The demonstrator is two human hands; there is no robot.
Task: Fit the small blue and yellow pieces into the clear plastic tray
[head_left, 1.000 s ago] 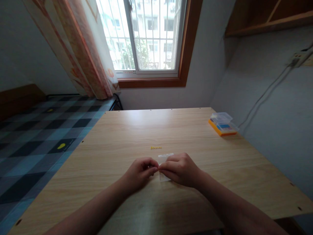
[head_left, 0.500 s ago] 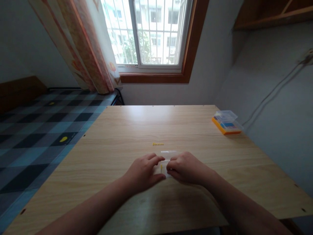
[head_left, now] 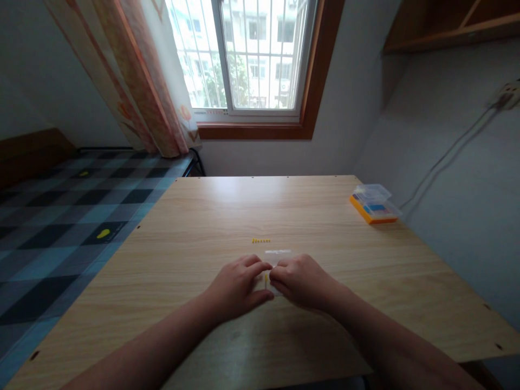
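Note:
My left hand [head_left: 238,284] and my right hand [head_left: 299,280] rest close together on the wooden table [head_left: 203,227], fingertips meeting over a small clear plastic bag [head_left: 277,253]. Both hands pinch at the bag, and a tiny yellow piece [head_left: 266,279] shows between the fingers. A short row of small yellow beads [head_left: 260,240] lies on the table just beyond the bag, apart from both hands.
An orange-based clear plastic box [head_left: 372,203] with coloured contents sits near the table's far right edge by the wall. A bed with a checked cover [head_left: 60,216] lies left of the table. A window and curtain are behind.
The left hand's fingers have loosened from a tight pinch and now lie flatter beside the bag. A yellow piece has come into view between the hands. The camera shifted slightly.

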